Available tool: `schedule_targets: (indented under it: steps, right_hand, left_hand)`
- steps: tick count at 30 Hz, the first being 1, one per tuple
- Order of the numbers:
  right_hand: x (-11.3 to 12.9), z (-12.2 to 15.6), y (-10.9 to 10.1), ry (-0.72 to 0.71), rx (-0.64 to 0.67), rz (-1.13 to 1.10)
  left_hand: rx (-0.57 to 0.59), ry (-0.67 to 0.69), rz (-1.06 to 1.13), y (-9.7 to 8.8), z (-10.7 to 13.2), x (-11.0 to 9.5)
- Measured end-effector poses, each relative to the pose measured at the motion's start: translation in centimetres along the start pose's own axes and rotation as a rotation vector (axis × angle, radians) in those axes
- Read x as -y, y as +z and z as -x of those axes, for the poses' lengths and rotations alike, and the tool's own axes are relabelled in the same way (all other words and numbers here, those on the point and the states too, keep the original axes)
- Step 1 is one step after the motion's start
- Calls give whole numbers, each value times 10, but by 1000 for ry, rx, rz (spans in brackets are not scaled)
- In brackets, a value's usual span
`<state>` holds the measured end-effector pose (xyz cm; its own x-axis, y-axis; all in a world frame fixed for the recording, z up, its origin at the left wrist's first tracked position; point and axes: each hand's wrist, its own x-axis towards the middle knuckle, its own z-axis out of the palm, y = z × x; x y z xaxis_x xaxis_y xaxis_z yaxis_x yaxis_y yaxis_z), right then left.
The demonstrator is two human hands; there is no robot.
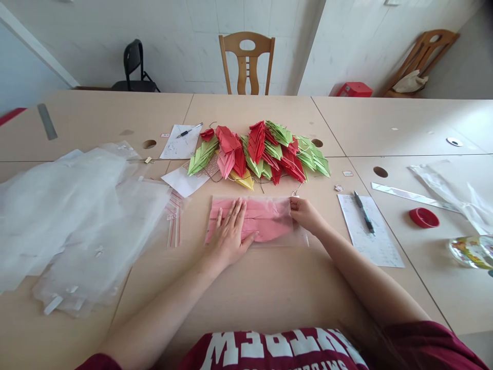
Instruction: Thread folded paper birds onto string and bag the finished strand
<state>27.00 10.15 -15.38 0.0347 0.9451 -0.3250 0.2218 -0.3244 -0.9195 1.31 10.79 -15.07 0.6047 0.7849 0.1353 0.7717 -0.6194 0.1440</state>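
Two bare hands are set on one clear bag (269, 209), which is laid flat on the table (246, 288) directly in front of the person, with pink folded paper (271, 228) enclosed in it. The left hand (230, 235) is spread palm down over the left part of the bag, its thumb held apart from the fingers, and nothing is gripped by it. The bag's right edge is pinched between the thumb and curled fingers of the right hand (306, 213); the exact meeting of the fingertips is partly hidden. Just beyond the bag, red and green folded paper pieces (256, 145) are heaped, and to the left a pile of clear bags (84, 205) is spread out. Very little weight is to be expected: the film can be judged thin, limp and rather slippery, and the paper light, with pleats that could be easily crushed or creased. A hold is best taken at the bag's edges or corners, where film alone is pinched, while the middle is steadied by a flat, gentle palm; by one corner only, the bag would probably be left sagging.
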Motion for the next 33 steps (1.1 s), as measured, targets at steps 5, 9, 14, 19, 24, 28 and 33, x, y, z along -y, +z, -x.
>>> schedule_targets:
  steps: [5, 9, 14, 19, 24, 28, 33]
  right_hand:
    - [4, 3, -6, 15, 29, -11]
    - [8, 10, -17, 81, 89, 79]
    - [13, 27, -29, 148, 217, 241]
    - [14, 37, -25, 178, 210, 217]
    - [11, 42, -17, 137, 162, 142]
    - [7, 43, -15, 73, 166, 113]
    - [3, 40, -15, 29, 143, 138]
  left_hand:
    - [16, -9, -11, 1, -1, -1]
    - [29, -21, -12, 1, 0, -1]
    - [26, -22, -7, 1, -1, -3]
    - [4, -30, -4, 3, -1, -4]
    - [-21, -31, -15, 4, 0, -5]
    - [-13, -29, -27, 3, 0, -7]
    - [-26, -31, -47, 4, -1, -11]
